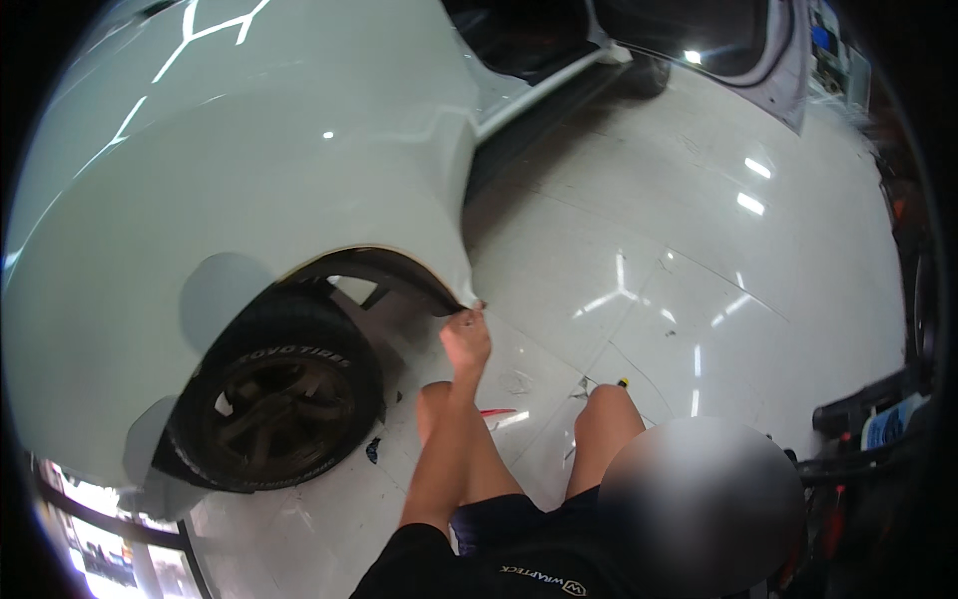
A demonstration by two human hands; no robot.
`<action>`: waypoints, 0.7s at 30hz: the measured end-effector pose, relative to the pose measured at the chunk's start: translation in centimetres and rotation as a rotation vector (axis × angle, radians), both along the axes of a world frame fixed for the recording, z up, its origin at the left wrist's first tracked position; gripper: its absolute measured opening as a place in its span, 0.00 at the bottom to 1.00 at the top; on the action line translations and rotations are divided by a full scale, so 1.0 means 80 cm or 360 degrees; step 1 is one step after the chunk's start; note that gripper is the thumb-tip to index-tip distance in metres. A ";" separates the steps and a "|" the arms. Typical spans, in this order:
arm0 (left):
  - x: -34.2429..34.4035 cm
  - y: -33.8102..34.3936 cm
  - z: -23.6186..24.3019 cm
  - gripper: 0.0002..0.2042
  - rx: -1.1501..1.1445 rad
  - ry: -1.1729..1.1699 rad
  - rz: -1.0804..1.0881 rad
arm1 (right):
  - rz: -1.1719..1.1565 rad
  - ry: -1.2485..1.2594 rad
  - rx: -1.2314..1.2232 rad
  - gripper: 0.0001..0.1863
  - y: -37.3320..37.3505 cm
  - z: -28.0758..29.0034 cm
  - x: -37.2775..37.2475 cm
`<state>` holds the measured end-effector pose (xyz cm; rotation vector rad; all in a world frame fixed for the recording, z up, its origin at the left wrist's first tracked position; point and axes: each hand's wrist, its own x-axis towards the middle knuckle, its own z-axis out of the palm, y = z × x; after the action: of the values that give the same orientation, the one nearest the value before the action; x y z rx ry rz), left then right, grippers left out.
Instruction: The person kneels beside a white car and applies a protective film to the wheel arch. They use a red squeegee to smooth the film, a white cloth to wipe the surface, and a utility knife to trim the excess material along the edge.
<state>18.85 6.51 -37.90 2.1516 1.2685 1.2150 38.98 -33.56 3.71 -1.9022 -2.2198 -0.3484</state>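
My left hand is closed at the lower corner of a white car body panel, just behind the wheel arch. Its fingers touch the pale edge there. A tiny dark bit shows by the fingertips, and what they pinch is hidden. Left of the hand, a black tyre on a dark spoked wheel sits under the arch. A thin tan line runs along the arch's upper rim. My right hand is out of view.
An open car door stands at the upper right, beyond the dark sill. On the glossy tiled floor lie a red strip and a yellow-tipped object. A bottle with a blue label stands right. My bent knees are below.
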 end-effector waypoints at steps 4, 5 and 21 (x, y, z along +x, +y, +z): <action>0.015 -0.015 0.004 0.11 -0.0056 -0.0197 -0.0015 | 0.0411 0.0479 -0.0162 0.30 0.157 -0.028 -0.012; 0.008 -0.013 0.011 0.11 -0.0085 -0.0182 0.0036 | 0.0512 0.0613 -0.0257 0.31 0.191 -0.038 -0.014; -0.017 -0.008 0.017 0.11 -0.0077 -0.0109 -0.0016 | 0.1075 0.1061 0.1307 0.10 0.337 -0.182 -0.071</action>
<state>17.50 5.89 -36.53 2.0626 1.2440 1.2303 33.34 -6.58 -10.88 -0.6549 -1.7042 -0.3523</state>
